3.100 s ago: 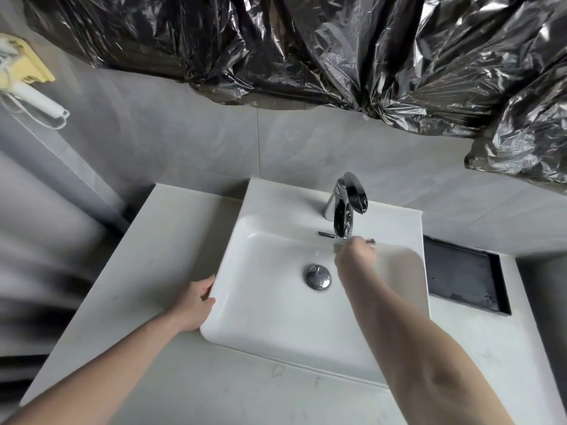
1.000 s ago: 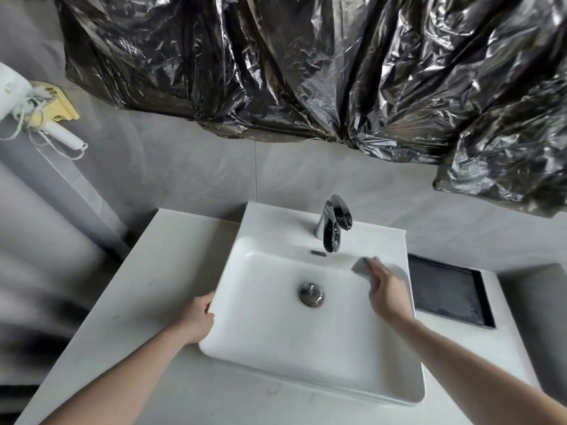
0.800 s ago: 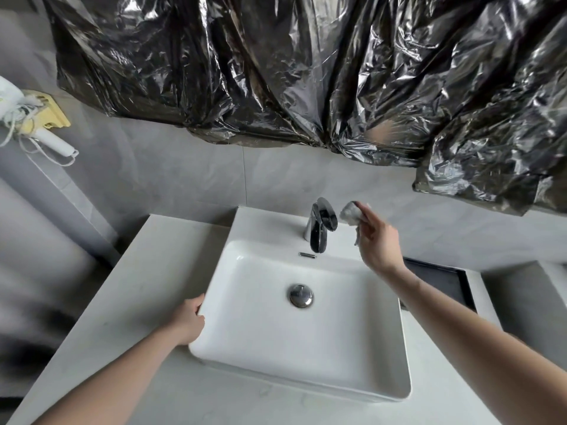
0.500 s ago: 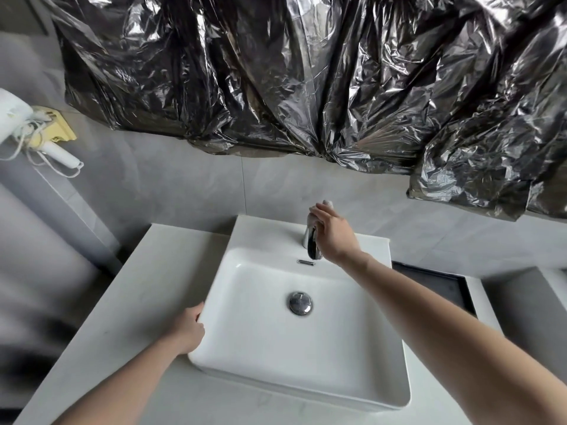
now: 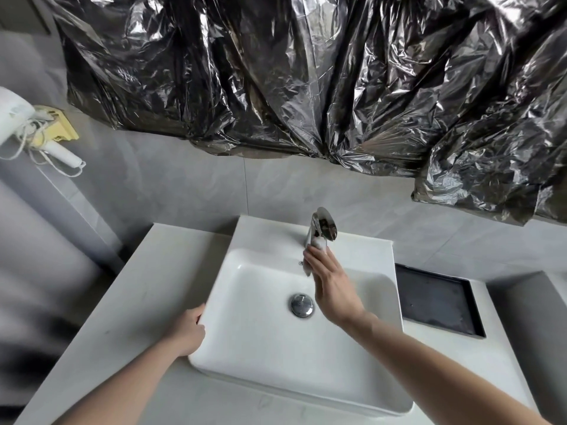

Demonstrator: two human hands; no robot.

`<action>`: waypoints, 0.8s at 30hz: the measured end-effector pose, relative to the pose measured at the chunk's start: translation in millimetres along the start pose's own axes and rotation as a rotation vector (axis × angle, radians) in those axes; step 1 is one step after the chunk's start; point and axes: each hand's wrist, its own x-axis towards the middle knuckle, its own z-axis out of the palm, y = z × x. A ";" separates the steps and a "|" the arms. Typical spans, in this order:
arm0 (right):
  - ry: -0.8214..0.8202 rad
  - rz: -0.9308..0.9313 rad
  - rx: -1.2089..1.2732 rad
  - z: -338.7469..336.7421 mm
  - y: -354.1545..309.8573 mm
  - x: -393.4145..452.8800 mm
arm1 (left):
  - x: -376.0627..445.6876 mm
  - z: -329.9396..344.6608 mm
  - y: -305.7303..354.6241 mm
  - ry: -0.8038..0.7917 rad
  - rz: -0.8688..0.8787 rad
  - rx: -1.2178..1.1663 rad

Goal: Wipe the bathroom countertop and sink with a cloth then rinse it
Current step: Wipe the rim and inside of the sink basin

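A white rectangular sink (image 5: 270,378) stands on the pale grey countertop (image 5: 138,302). At its back is a chrome faucet (image 5: 322,223), and a chrome drain plug (image 5: 302,305) sits in the basin. My right hand (image 5: 333,289) reaches over the basin to the faucet spout. Its fingertips hold a small pale grey cloth (image 5: 319,244) against the spout, and the hand hides most of the cloth. My left hand (image 5: 187,331) grips the sink's left rim, thumb on top. I cannot tell whether water runs.
A black rectangular recess (image 5: 438,302) lies in the countertop right of the sink. Crinkled black plastic sheeting (image 5: 306,72) covers the wall above. A white hair dryer (image 5: 15,121) hangs on the left wall. Grey tiled wall stands behind the faucet.
My right hand went from the basin's back right wall up to the faucet handle, then down to the spout with the cloth. My left hand stayed on the rim.
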 end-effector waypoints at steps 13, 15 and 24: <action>0.009 0.116 -0.033 24.1 1.8 12.8 | 1.3 0.2 -2.6 0.007 -0.002 0.006; -0.002 0.073 0.010 18.9 -3.5 -7.7 | 2.1 1.0 -2.0 0.010 0.006 -0.011; 0.258 0.548 0.538 34.6 -21.0 -18.0 | -0.9 -1.1 -0.2 -0.004 -0.016 0.006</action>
